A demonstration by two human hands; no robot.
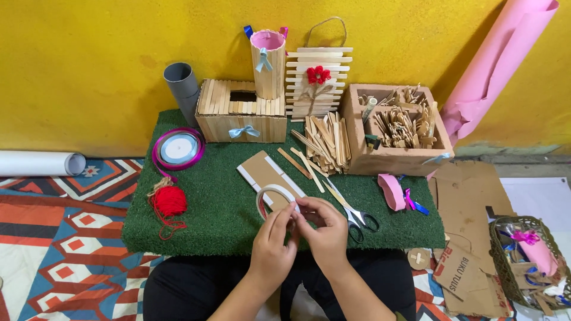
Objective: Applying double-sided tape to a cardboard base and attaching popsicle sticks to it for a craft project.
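Both my hands meet over the front edge of the green turf mat [226,196]. My left hand [272,244] holds a white roll of tape [269,195] upright. The fingers of my right hand [324,229] pinch at the roll's edge beside the left thumb. A brown cardboard rectangle [262,171] with white strips along its sides lies flat just beyond the roll. Black-handled scissors [355,215] lie right of my right hand. Loose flat wooden sticks [324,141] are heaped behind the scissors.
On the mat: a red yarn ball [170,201], a purple ribbon spool [178,148], a stick-built box [241,112], a stick cup [268,63], a cardboard box of sticks [395,128], a pink roll [391,191]. Cardboard scraps [467,202] and a basket [529,261] lie right.
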